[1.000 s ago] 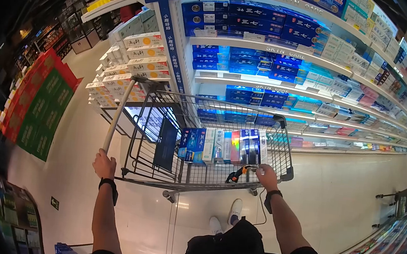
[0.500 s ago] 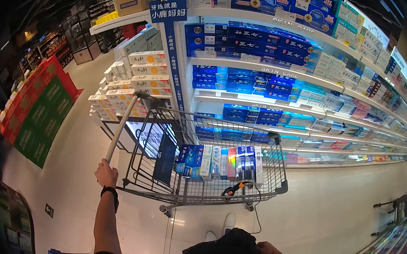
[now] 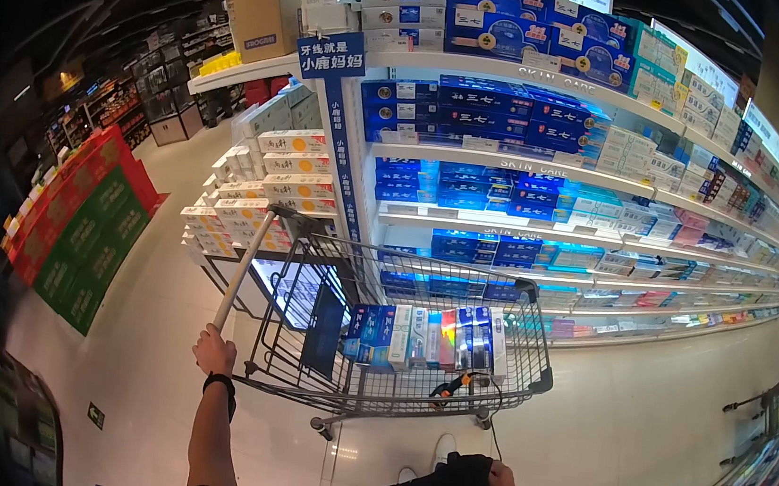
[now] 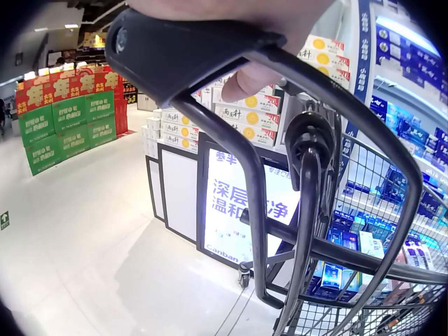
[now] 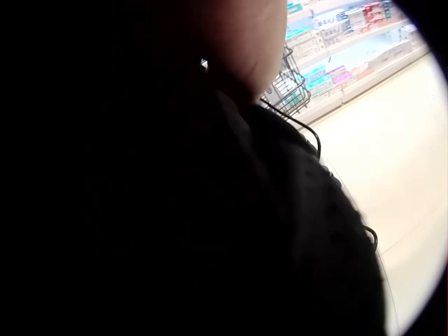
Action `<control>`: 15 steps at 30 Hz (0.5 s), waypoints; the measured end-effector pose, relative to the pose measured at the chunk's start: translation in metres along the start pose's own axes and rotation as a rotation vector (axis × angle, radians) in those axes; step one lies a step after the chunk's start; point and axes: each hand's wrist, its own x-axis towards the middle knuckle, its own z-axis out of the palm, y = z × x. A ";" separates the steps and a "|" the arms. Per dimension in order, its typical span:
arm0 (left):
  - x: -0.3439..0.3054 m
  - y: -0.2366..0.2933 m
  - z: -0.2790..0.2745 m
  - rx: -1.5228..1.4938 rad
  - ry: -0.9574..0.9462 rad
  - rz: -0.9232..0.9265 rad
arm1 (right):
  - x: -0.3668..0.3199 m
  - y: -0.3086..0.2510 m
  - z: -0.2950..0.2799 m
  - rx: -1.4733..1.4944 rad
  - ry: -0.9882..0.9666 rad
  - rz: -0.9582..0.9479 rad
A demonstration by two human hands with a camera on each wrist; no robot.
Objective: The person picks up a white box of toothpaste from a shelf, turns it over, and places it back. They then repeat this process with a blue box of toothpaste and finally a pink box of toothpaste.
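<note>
In the head view my left hand [image 3: 215, 352] grips the near end of the shopping cart's handle [image 3: 244, 275]. The left wrist view shows that hand over the handle's dark end piece [image 4: 189, 49]. Several toothpaste boxes [image 3: 380, 335] stand in a row inside the wire cart [image 3: 527, 381]. A black and orange clamp-like item [image 3: 452, 389] sits at the cart's near side, with a black cable [image 3: 495, 437] running down from it. My right hand [image 3: 505, 483] is at the black bag or garment [image 3: 450, 482] by my waist; its fingers are mostly hidden in the dark fabric.
Lit shelves [image 3: 511, 166] of blue and white boxes rise behind the cart. Stacked white cartons [image 3: 297, 172] stand at the shelf end beside a lit screen [image 4: 241, 203]. A red and green display [image 3: 91, 240] is on the left. Pale floor [image 3: 618, 419] spreads to the right.
My right hand has left the cart's near rim and moved down to the black fabric at my waist. My left hand still holds the handle. The head view has tilted up.
</note>
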 end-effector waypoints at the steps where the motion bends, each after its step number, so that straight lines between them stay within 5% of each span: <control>1: 0.001 0.001 -0.003 0.005 -0.002 0.007 | 0.000 -0.027 -0.008 0.056 -0.025 -0.220; 4: 0.000 0.001 -0.004 0.000 -0.014 0.005 | -0.002 -0.028 -0.019 -0.256 -0.392 -0.237; 9: 0.002 -0.002 0.003 0.020 0.003 0.014 | 0.003 -0.013 -0.017 -0.447 -0.646 -0.211; 15: 0.002 -0.003 0.004 0.004 -0.002 0.010 | -0.006 0.005 -0.002 -0.487 -0.621 -0.080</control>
